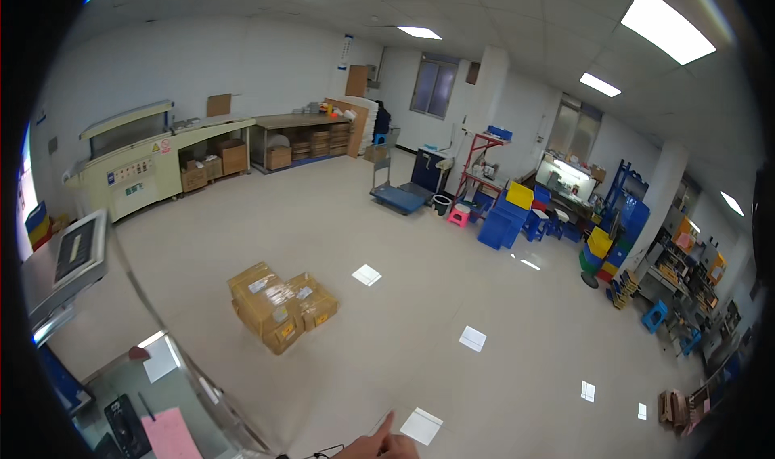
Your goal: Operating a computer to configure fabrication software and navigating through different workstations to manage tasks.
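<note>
At the bottom edge shows my left hand, partly cut off by the frame, with its index finger stretched out toward the floor ahead. It holds nothing that I can see, and a thin dark cord or band lies at the wrist. My right hand is out of view. Beyond the hand, to the left, two taped brown cardboard boxes sit against each other on the floor. Nearer on the left stands a desk with a pink sheet, a black handset-like device and a white paper.
A tilted control panel rises at the left. Along the far wall run a pale green machine and a workbench. A platform cart stands midway. Blue bins and cluttered workstations line the right. Bright square patches mark the floor.
</note>
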### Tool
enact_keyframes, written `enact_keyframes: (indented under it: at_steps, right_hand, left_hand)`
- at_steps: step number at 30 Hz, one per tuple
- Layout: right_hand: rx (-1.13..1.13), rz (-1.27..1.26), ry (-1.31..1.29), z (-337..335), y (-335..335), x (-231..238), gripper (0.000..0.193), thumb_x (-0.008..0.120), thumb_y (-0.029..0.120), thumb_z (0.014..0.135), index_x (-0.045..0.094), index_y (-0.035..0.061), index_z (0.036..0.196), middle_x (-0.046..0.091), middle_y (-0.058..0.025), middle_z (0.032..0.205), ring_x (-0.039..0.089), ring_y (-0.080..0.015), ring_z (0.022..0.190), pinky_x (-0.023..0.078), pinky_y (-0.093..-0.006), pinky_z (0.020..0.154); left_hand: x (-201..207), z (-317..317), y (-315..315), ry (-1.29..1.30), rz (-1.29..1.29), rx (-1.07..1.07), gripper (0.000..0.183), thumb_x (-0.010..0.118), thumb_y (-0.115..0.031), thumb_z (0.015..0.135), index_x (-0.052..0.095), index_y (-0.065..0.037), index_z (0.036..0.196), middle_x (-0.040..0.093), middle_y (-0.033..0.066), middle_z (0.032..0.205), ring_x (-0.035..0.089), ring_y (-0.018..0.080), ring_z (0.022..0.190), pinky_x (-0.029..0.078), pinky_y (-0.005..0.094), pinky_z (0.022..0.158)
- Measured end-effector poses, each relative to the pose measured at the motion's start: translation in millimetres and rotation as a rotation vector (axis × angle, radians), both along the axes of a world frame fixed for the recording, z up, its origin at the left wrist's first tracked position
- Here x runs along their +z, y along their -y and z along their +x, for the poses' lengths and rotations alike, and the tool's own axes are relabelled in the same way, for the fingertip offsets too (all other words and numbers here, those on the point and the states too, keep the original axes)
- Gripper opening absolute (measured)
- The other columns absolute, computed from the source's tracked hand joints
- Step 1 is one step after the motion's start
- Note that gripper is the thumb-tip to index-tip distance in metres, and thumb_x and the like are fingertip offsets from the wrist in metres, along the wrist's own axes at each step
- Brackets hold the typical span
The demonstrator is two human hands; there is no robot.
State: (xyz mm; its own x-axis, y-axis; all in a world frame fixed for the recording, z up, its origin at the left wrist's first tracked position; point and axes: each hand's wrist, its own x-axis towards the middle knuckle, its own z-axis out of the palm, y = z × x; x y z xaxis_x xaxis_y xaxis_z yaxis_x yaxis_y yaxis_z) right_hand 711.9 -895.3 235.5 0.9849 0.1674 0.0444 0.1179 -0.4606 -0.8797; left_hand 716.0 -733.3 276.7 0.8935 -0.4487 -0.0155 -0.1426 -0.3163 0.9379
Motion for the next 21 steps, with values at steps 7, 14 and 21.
enact_keyframes:
  at_steps: [7,14,21]
  right_hand:
    - [-0.45,0.618,-0.308,181.7,134.3,22.5,0.052,0.044,0.039,0.11,0.064,0.0012,0.08,0.061,-0.007,0.065,0.054,-0.0153,0.054,0.043,-0.0317,0.053]
    - [-1.432,0.583,-0.245,224.4,319.2,-304.8,0.04,0.054,0.024,0.101,0.063,0.0024,0.07,0.052,-0.0019,0.061,0.05,-0.0142,0.054,0.039,-0.0371,0.05]
    - [-0.424,-0.593,-0.979,289.3,350.8,-357.4,0.029,0.067,0.034,0.091,0.081,0.0086,0.094,0.077,-0.0207,0.094,0.075,-0.0366,0.094,0.057,-0.051,0.081]
  left_hand:
    - [30.4,254.5,140.0,-0.444,-0.187,-0.515,0.072,0.055,-0.042,0.11,0.023,-0.018,0.17,0.071,0.01,0.124,0.072,0.0187,0.093,0.058,0.0349,0.083]
    - [-132.9,509.5,135.7,-0.447,0.036,-0.26,0.057,0.066,-0.041,0.105,0.056,-0.013,0.153,0.075,0.0125,0.115,0.074,0.0169,0.092,0.057,0.0297,0.075]
    - [-364.3,550.9,-116.6,0.039,0.762,0.454,0.014,0.068,-0.012,0.09,0.073,-0.001,0.097,0.073,0.0223,0.091,0.072,0.0344,0.086,0.057,0.0485,0.074]
